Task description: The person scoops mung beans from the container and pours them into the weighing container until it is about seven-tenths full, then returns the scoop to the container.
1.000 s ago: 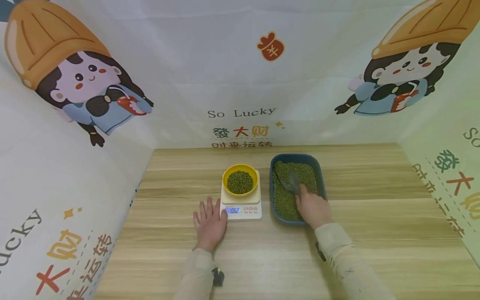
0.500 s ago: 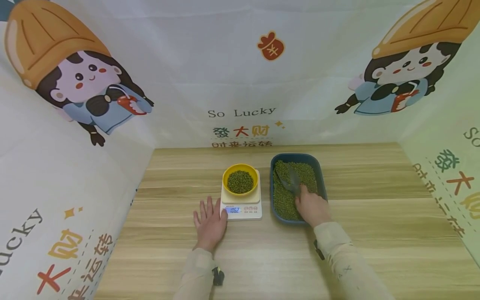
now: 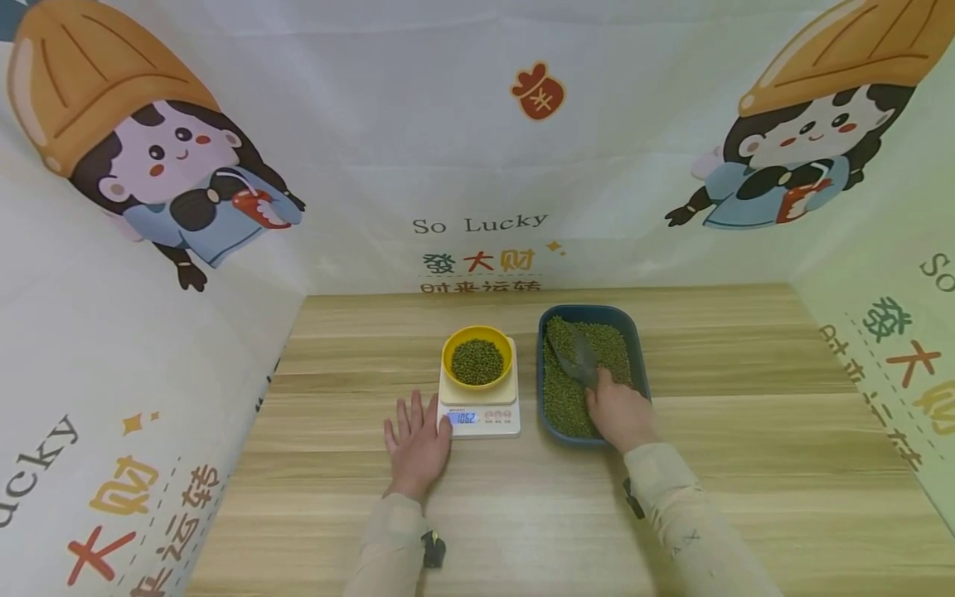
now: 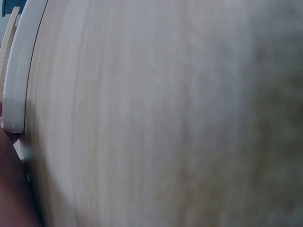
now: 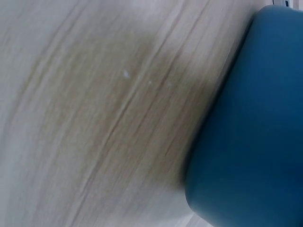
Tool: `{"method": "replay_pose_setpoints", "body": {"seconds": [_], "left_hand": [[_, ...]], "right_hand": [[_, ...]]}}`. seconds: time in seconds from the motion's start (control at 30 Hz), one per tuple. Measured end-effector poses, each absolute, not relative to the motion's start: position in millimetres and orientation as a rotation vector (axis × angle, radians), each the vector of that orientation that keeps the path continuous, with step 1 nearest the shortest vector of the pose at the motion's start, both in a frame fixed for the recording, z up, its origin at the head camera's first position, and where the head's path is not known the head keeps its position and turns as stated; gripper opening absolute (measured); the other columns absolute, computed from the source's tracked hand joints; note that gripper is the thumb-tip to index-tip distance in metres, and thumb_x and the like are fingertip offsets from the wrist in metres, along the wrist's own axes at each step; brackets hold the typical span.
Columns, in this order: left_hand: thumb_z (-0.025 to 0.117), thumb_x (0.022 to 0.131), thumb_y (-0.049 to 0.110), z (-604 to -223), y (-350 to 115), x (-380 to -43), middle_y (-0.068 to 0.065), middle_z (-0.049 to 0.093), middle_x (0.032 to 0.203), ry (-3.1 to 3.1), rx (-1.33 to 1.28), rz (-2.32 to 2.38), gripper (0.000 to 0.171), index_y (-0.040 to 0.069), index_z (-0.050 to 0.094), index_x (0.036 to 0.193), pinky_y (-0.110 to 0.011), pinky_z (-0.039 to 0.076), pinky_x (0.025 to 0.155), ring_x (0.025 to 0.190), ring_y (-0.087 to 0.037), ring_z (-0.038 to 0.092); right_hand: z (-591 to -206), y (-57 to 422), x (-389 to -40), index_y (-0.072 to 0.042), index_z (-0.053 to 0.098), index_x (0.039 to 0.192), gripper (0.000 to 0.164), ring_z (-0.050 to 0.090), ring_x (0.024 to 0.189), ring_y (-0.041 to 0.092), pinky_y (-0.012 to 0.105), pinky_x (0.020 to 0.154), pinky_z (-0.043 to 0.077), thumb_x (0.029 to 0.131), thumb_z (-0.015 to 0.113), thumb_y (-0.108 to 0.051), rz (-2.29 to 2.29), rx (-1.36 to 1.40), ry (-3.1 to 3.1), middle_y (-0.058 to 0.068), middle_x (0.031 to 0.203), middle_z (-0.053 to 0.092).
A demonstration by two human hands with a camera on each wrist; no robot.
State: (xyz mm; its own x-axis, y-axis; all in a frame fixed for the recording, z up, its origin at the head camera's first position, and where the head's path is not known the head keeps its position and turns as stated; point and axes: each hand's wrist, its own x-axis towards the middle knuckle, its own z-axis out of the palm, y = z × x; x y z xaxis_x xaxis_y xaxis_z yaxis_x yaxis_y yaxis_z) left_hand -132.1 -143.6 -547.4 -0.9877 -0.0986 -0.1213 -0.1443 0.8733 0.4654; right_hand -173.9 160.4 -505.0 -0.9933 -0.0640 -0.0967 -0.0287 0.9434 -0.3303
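Observation:
In the head view a yellow bowl (image 3: pixel 448 371) of green mung beans (image 3: pixel 477 363) sits on a white kitchen scale (image 3: pixel 501 428), whose display seems to read 1062; a decimal point is too small to tell. My left hand (image 3: pixel 419 454) lies flat with fingers spread, its thumb touching the scale's front left corner. To the right is a blue tub (image 3: pixel 642 365) filled with mung beans. My right hand (image 3: pixel 623 414) grips the handle of a dark grey scoop (image 3: pixel 585 363), whose blade lies in the beans at the tub's left side with beans on it. The handle is mostly hidden.
Everything stands on a wood-grain table (image 3: pixel 358 348). Printed white cloth (image 3: pixel 358 166) walls the table in at the back and both sides. The right wrist view has the tub's outer wall (image 5: pixel 255 123) close by; the left wrist view shows the scale's edge (image 4: pixel 19 71).

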Motion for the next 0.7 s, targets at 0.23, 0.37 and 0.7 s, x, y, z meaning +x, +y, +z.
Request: {"method": "replay_pose_setpoints", "body": {"seconds": [0.23, 0.37, 0.7], "left_hand": [[0.022, 0.103, 0.038, -549.4, -144.8, -133.8, -0.014, 0.004, 0.158, 2.952, -0.183, 0.745, 0.055, 0.012, 0.026, 0.15, -0.062, -0.008, 0.11, 0.141, -0.037, -0.008], [0.021, 0.102, 0.04, -550.7, -145.4, -134.9, -0.013, 0.002, 0.159, 2.947, -0.189, 0.75, 0.056, 0.013, 0.025, 0.151, -0.061, -0.009, 0.11, 0.141, -0.035, -0.01], [0.023, 0.102, 0.039, -551.5, -144.6, -134.4, -0.013, 0.004, 0.159, 2.949, -0.193, 0.757, 0.055, 0.013, 0.026, 0.15, -0.06, -0.008, 0.11, 0.141, -0.035, -0.008]], "right_hand": [[-505.1, 160.0, -173.1, 0.003, 0.043, 0.135, 0.05, 0.06, 0.053, 0.032, 0.046, 0.042, 0.05, 0.097, 0.046, -0.029, -0.546, -0.08, 3.023, 0.022, 0.074, 0.067], [-504.4, 160.3, -173.0, 0.003, 0.043, 0.135, 0.05, 0.059, 0.051, 0.03, 0.044, 0.041, 0.049, 0.097, 0.046, -0.028, -0.566, -0.082, 3.029, 0.021, 0.074, 0.067], [-504.2, 160.9, -172.9, 0.002, 0.043, 0.135, 0.05, 0.059, 0.05, 0.03, 0.044, 0.041, 0.049, 0.097, 0.046, -0.029, -0.579, -0.06, 3.033, 0.021, 0.074, 0.068]]}}
